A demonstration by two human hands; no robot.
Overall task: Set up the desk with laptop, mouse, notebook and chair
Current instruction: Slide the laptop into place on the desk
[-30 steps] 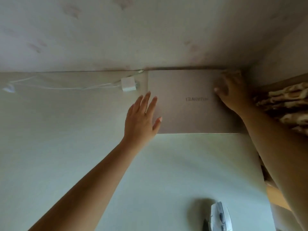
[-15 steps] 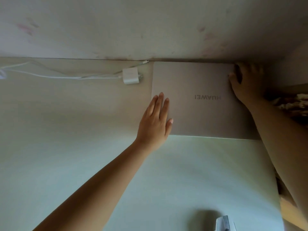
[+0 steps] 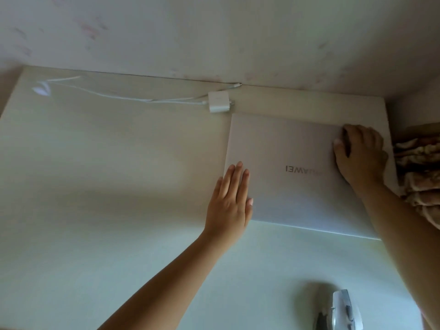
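Your closed laptop [image 3: 292,172] lies flat on the worktop [image 3: 107,186] toward its far right corner, logo upside down to you. Since a moment ago it has come away from the wall [image 3: 214,32] — a bare strip of worktop now shows behind its far edge, where earlier it sat flush. Your left hand [image 3: 229,201] rests flat and spread at the laptop's near left corner, fingers together, further down that edge than before. Your right hand [image 3: 362,153] stays curled over the far right corner, thumb on the lid, fingers bent around the side. The white charger [image 3: 218,102] and its cable [image 3: 119,96] sit just beyond the laptop's far left corner, unmoved. The mouse [image 3: 342,310] lies near the front right — apart from the laptop.
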